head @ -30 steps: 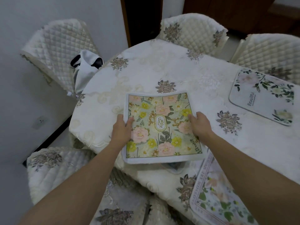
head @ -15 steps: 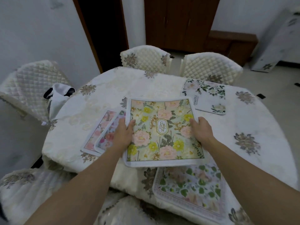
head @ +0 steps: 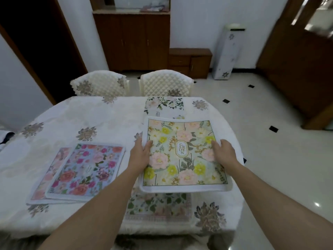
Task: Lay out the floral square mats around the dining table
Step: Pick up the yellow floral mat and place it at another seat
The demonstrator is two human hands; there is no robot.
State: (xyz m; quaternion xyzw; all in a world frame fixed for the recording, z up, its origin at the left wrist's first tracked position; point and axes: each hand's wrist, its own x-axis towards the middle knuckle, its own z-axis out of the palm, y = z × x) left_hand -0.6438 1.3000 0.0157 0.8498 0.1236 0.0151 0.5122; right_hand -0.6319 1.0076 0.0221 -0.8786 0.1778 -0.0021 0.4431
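Observation:
A yellow-green floral mat marked GARDEN (head: pixel 182 156) is held flat above the right part of the dining table (head: pixel 72 120). My left hand (head: pixel 141 155) grips its left edge, thumb on top. My right hand (head: pixel 223 152) grips its right edge the same way. Under the held mat lies a green-leaf mat with a pink border (head: pixel 158 206) near the front edge. A blue mat with pink and red flowers (head: pixel 86 168) lies at the front left on top of a pink floral mat (head: pixel 47 175). A white mat with green leaves (head: pixel 164 106) lies at the far side.
Two quilted cream chairs (head: pixel 100 83) (head: pixel 165 83) stand at the table's far side. Behind them are a dark wooden cabinet (head: pixel 133 38) and a low drawer unit (head: pixel 190 60). Tiled floor (head: pixel 270 141) lies to the right, with a wooden door (head: pixel 297 60) beyond.
My view has swung to the right and up along the table. The GARDEN mat has moved with both hands toward the table's right end; the blue and pink mats now lie well to its left.

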